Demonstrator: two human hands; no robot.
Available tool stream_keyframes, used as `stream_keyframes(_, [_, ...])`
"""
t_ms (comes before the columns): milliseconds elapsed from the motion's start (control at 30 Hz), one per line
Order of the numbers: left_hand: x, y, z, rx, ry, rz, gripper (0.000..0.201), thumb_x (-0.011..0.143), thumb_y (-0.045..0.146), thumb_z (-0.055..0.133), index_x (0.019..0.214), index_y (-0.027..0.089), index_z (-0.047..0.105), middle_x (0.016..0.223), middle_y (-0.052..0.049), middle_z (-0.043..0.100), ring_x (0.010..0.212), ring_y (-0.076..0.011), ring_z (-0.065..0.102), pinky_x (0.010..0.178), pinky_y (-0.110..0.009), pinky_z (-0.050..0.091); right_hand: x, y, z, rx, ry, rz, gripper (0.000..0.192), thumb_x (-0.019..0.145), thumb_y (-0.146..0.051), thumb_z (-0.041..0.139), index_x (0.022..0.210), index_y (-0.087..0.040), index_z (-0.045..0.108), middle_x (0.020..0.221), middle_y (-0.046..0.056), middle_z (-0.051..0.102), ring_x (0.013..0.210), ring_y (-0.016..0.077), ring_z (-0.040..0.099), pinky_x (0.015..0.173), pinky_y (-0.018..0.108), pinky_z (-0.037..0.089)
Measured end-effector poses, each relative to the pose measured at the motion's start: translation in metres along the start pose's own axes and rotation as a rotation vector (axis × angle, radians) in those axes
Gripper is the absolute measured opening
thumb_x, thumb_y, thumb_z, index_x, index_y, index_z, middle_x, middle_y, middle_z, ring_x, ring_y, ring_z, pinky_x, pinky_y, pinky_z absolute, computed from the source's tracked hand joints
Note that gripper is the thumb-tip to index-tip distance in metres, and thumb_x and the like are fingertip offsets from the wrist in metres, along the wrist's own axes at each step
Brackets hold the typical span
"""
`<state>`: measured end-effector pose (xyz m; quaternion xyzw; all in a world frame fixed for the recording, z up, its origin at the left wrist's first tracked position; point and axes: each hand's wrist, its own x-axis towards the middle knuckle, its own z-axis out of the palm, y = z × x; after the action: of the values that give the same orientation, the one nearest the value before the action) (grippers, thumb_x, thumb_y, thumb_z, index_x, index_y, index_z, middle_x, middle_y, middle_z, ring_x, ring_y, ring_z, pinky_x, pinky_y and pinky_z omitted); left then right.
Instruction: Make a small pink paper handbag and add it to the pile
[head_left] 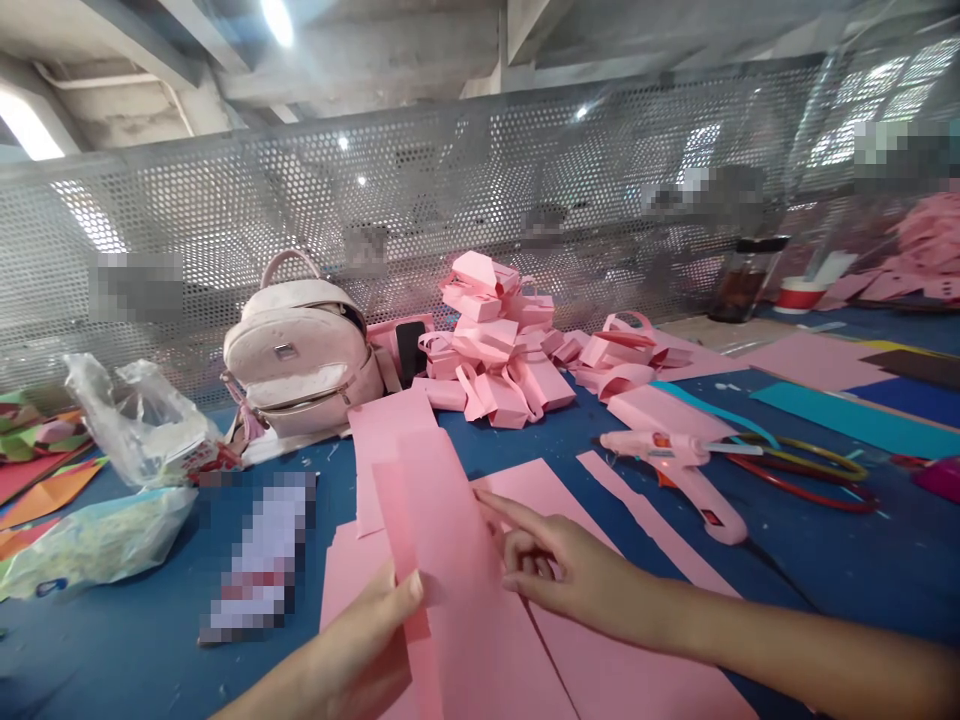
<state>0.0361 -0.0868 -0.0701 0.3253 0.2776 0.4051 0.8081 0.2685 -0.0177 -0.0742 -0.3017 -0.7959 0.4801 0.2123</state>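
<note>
My left hand (375, 640) grips the lower edge of a pink paper sheet (431, 520), thumb on its face, and holds it up off the blue table (150, 640). My right hand (555, 560) rests at the sheet's right edge with the index finger stretched out against the paper and the other fingers curled. More flat pink sheets (600, 670) lie under both hands. A pink glue gun (675, 465) lies on the table just right of my right hand.
A heap of folded pink paper boxes (499, 345) sits at the centre back, beside a pale pink backpack (304, 350). Plastic bags (142, 415) lie at the left. Coloured card sheets (847, 415) and hoops (810, 470) fill the right. A perforated metal screen (480, 200) closes the back.
</note>
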Motion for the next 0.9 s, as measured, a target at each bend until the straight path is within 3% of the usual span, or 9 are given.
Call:
stream_keyframes(167, [0.000, -0.002, 0.000, 0.033, 0.004, -0.002, 0.058, 0.074, 0.057, 0.082, 0.117, 0.019, 0.073, 0.124, -0.016, 0.071, 0.125, -0.0378, 0.060, 0.116, -0.054, 0.033, -0.002, -0.007, 0.002, -0.152, 0.007, -0.020, 0.056, 0.087, -0.032, 0.069, 0.140, -0.023, 0.054, 0.085, 0.001, 0.065, 0.071, 0.0161, 0.057, 0.069, 0.027, 0.046])
stream_keyframes(300, [0.000, -0.001, 0.007, 0.049, -0.044, 0.017, 0.065, 0.073, 0.053, 0.084, 0.128, 0.022, 0.066, 0.131, -0.015, 0.067, 0.128, -0.0386, 0.058, 0.113, -0.054, 0.037, -0.003, -0.004, 0.002, -0.346, 0.152, -0.113, 0.083, 0.082, -0.029, 0.076, 0.153, -0.023, 0.034, 0.122, 0.011, 0.064, 0.105, 0.0266, 0.063, 0.089, 0.039, 0.052])
stream_keyframes(400, [0.000, 0.004, 0.016, 0.123, -0.066, 0.054, 0.056, 0.078, 0.049, 0.082, 0.124, 0.021, 0.067, 0.131, -0.015, 0.067, 0.126, -0.0384, 0.059, 0.109, -0.053, 0.041, -0.006, -0.001, -0.001, -0.604, 0.308, -0.436, 0.093, 0.084, -0.019, 0.071, 0.159, -0.028, 0.016, 0.148, 0.016, 0.046, 0.138, 0.0323, 0.043, 0.109, 0.049, 0.043])
stream_keyframes(467, [0.001, 0.010, 0.024, 0.207, -0.077, 0.069, 0.051, 0.082, 0.041, 0.079, 0.128, 0.023, 0.065, 0.132, -0.013, 0.066, 0.126, -0.0360, 0.059, 0.110, -0.052, 0.041, -0.009, -0.006, -0.004, -0.721, 0.300, -0.693, 0.087, 0.090, -0.015, 0.063, 0.160, -0.035, 0.015, 0.154, 0.012, 0.043, 0.145, 0.0299, 0.036, 0.116, 0.051, 0.035])
stream_keyframes(567, [0.000, 0.022, 0.037, 0.384, -0.051, 0.059, 0.052, 0.084, 0.032, 0.077, 0.132, 0.027, 0.061, 0.130, -0.007, 0.066, 0.126, -0.0310, 0.058, 0.109, -0.045, 0.042, -0.011, -0.030, -0.007, -0.684, 0.028, -0.820, 0.061, 0.093, -0.032, 0.067, 0.146, -0.050, 0.043, 0.138, -0.002, 0.065, 0.127, 0.0240, 0.060, 0.114, 0.042, 0.041])
stream_keyframes(633, [0.001, 0.031, 0.043, 0.531, -0.032, 0.065, 0.039, 0.080, 0.027, 0.079, 0.117, 0.024, 0.070, 0.115, -0.004, 0.071, 0.118, -0.0297, 0.061, 0.099, -0.038, 0.049, -0.011, -0.054, -0.008, -0.535, -0.143, -0.693, 0.037, 0.092, -0.036, 0.068, 0.124, -0.055, 0.063, 0.121, -0.009, 0.074, 0.104, 0.0192, 0.072, 0.105, 0.034, 0.050])
stream_keyframes(700, [0.001, 0.040, 0.043, 0.665, -0.029, 0.059, 0.026, 0.077, 0.022, 0.079, 0.102, 0.020, 0.074, 0.102, -0.002, 0.072, 0.109, -0.0281, 0.064, 0.087, -0.032, 0.053, -0.011, -0.076, -0.010, -0.437, -0.219, -0.559, 0.032, 0.093, -0.026, 0.063, 0.113, -0.049, 0.071, 0.117, -0.008, 0.076, 0.105, 0.0194, 0.072, 0.098, 0.031, 0.056])
stream_keyframes(800, [-0.001, 0.049, 0.034, 0.762, 0.064, -0.046, 0.031, 0.077, 0.021, 0.074, 0.108, 0.021, 0.071, 0.103, -0.002, 0.072, 0.102, -0.0245, 0.065, 0.080, -0.029, 0.053, -0.013, -0.090, -0.019, -0.371, -0.178, -0.531, 0.026, 0.090, -0.021, 0.062, 0.102, -0.040, 0.076, 0.096, 0.000, 0.079, 0.090, 0.0227, 0.073, 0.091, 0.038, 0.059])
stream_keyframes(900, [-0.004, 0.053, 0.018, 0.778, 0.193, -0.155, 0.037, 0.074, 0.024, 0.073, 0.111, 0.019, 0.068, 0.103, -0.003, 0.074, 0.095, -0.0238, 0.067, 0.074, -0.029, 0.053, -0.021, -0.079, -0.032, -0.352, -0.065, -0.580, 0.021, 0.095, -0.026, 0.058, 0.097, -0.037, 0.076, 0.082, 0.004, 0.075, 0.076, 0.0230, 0.069, 0.081, 0.042, 0.059])
